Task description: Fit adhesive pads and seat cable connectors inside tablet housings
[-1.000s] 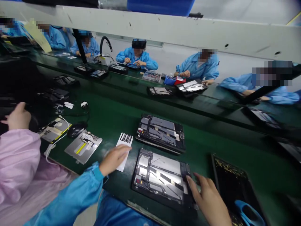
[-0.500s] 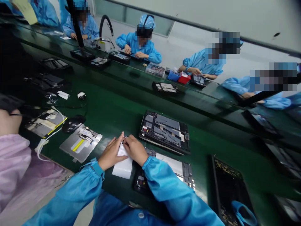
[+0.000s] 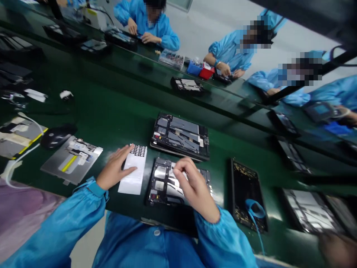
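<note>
A white sheet with rows of small black stickers (image 3: 133, 172) lies on the bench. My left hand (image 3: 115, 168) rests along its left edge, fingers stretched and thumb apart on the paper. To the right, my right hand (image 3: 195, 188) hovers over an opened tablet-like device (image 3: 160, 182) with dark frame and silvery inner parts. Thumb and forefinger are pinched together there; whatever sits between them is too small to make out. The hand covers part of the device's middle. Behind it stands a stack of similar opened devices (image 3: 181, 136).
Left of me are a grey metal panel with yellow tape (image 3: 63, 163), a black mouse (image 3: 57, 137) and a white cable (image 3: 16, 183). On my right lies a black tray (image 3: 247, 186) with a blue strap (image 3: 255, 209). Co-workers in blue sit across the bench.
My right hand has left the top of the sticker sheet and moved right, over the opened device. The black stickers now show. My left hand stays at the sheet; the view has shifted.
</note>
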Demonstrator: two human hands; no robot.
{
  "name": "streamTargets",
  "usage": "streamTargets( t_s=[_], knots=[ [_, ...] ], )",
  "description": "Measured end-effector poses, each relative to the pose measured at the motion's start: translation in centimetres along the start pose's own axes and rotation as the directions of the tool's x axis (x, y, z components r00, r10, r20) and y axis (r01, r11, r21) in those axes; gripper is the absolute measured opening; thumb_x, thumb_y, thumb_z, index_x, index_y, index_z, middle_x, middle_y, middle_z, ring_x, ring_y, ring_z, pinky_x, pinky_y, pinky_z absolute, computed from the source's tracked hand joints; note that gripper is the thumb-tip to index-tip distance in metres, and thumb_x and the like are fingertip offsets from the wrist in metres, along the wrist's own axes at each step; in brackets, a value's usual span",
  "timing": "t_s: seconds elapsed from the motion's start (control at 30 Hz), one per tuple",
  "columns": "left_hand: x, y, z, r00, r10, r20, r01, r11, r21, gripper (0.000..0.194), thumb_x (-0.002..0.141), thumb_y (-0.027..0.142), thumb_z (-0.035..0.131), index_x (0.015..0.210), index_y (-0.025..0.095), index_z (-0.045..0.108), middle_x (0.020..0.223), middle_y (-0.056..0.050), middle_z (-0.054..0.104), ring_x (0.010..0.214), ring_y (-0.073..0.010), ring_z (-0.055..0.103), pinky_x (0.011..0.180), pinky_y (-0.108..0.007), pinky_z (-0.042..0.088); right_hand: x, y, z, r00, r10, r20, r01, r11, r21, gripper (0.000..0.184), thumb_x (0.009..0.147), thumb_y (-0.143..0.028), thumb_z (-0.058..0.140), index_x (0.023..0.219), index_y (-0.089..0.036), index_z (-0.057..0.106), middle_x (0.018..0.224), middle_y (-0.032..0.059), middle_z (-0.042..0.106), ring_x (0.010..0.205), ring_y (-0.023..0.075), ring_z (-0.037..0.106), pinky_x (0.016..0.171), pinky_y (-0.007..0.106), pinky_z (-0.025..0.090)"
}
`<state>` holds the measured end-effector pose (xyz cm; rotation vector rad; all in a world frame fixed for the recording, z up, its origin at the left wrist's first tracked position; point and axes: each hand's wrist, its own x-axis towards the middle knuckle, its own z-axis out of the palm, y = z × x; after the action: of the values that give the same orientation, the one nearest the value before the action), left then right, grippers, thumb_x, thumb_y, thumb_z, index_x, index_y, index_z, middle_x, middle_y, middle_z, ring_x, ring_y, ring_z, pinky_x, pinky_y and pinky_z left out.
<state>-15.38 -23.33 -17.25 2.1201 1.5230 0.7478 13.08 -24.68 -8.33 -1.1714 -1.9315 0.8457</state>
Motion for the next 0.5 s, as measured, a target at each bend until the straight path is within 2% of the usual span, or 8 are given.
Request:
streamTargets(
  t_s=[0.07, 0.1, 0.17, 0.23, 0.3, 0.37, 0.43, 0.5],
  knots=[
    [-0.5, 1.6, -0.3, 0.992, 0.077, -0.104, -0.070, 0.995, 0.065, 0.054, 0.094, 0.045, 0.062, 0.144, 0.030, 0.051, 0.155, -0.007, 0.050, 0.147, -0.0311, 0.040, 0.124, -0.057, 0.024, -4.2, 0.5, -1.9, 0.997, 0.069, -0.045, -0.071, 0.996, -0.048, 0.012, 0.103, -0.020, 0.046, 0.094, -0.024, 0.052, 0.092, 0.0026, 0.052, 0.088, 0.0175, 0.054, 0.079, 0.031, 0.046],
    [-0.9, 2.8, -0.2, 0.984, 0.130, -0.119, -0.121, 0.989, 0.081, 0.044, 0.094, 0.044, 0.063, 0.135, 0.031, 0.059, 0.150, -0.005, 0.056, 0.146, -0.0305, 0.043, 0.125, -0.058, 0.023, -6.3, 1.0, -2.3, 0.994, 0.098, -0.057, -0.102, 0.992, -0.079, 0.011, 0.103, -0.019, 0.046, 0.096, -0.024, 0.053, 0.095, 0.0034, 0.053, 0.091, 0.0182, 0.055, 0.081, 0.032, 0.047],
    [-1.8, 5.4, 0.6, 0.968, 0.245, -0.049, -0.242, 0.968, 0.067, 0.031, 0.094, 0.040, 0.065, 0.123, 0.031, 0.066, 0.140, -0.003, 0.064, 0.141, -0.0281, 0.049, 0.125, -0.057, 0.025, -9.8, 2.2, -2.2, 0.988, 0.137, -0.077, -0.147, 0.980, -0.133, 0.010, 0.102, -0.017, 0.048, 0.100, -0.025, 0.054, 0.100, 0.0051, 0.055, 0.097, 0.0199, 0.058, 0.085, 0.034, 0.049],
    [-2.6, 8.1, 2.1, 0.939, 0.338, 0.068, -0.341, 0.940, 0.032, 0.028, 0.095, 0.038, 0.065, 0.122, 0.029, 0.066, 0.134, -0.003, 0.067, 0.136, -0.0264, 0.054, 0.124, -0.055, 0.029, -12.4, 3.1, -1.5, 0.983, 0.159, -0.087, -0.172, 0.970, -0.171, 0.011, 0.101, -0.016, 0.049, 0.103, -0.025, 0.055, 0.104, 0.0066, 0.057, 0.101, 0.0214, 0.059, 0.086, 0.037, 0.051],
    [-3.2, 10.3, 4.2, 0.908, 0.398, 0.129, -0.404, 0.915, 0.017, 0.028, 0.096, 0.034, 0.062, 0.123, 0.026, 0.066, 0.132, -0.004, 0.068, 0.133, -0.0258, 0.056, 0.123, -0.053, 0.033, -13.7, 3.6, -0.8, 0.983, 0.163, -0.090, -0.178, 0.963, -0.204, 0.013, 0.100, -0.015, 0.050, 0.105, -0.025, 0.055, 0.106, 0.0080, 0.058, 0.102, 0.0228, 0.060, 0.087, 0.039, 0.053],
    [-3.5, 11.6, 6.2, 0.894, 0.430, 0.128, -0.435, 0.900, 0.015, 0.026, 0.097, 0.031, 0.061, 0.121, 0.022, 0.065, 0.129, -0.006, 0.069, 0.131, -0.0258, 0.058, 0.121, -0.052, 0.037, -14.1, 3.6, -0.2, 0.985, 0.144, -0.096, -0.164, 0.955, -0.248, 0.015, 0.100, -0.013, 0.050, 0.107, -0.025, 0.056, 0.107, 0.0091, 0.059, 0.104, 0.0237, 0.061, 0.087, 0.040, 0.054],
    [-3.5, 12.2, 7.6, 0.895, 0.431, 0.113, -0.435, 0.900, 0.014, 0.022, 0.097, 0.030, 0.060, 0.117, 0.021, 0.065, 0.126, -0.007, 0.070, 0.129, -0.0257, 0.059, 0.118, -0.051, 0.040, -14.0, 3.5, 0.2, 0.988, 0.115, -0.102, -0.141, 0.944, -0.299, 0.018, 0.099, -0.011, 0.052, 0.109, -0.025, 0.057, 0.108, 0.0097, 0.061, 0.105, 0.0240, 0.061, 0.088, 0.041, 0.054],
    [-3.3, 12.2, 8.0, 0.906, 0.408, 0.113, -0.411, 0.911, 0.008, 0.018, 0.098, 0.029, 0.059, 0.113, 0.021, 0.065, 0.124, -0.007, 0.070, 0.126, -0.0254, 0.060, 0.114, -0.050, 0.043, -13.8, 3.3, 0.4, 0.991, 0.098, -0.095, -0.124, 0.935, -0.332, 0.019, 0.098, -0.010, 0.054, 0.110, -0.024, 0.057, 0.110, 0.0103, 0.062, 0.106, 0.0239, 0.062, 0.089, 0.040, 0.054]
  ],
)
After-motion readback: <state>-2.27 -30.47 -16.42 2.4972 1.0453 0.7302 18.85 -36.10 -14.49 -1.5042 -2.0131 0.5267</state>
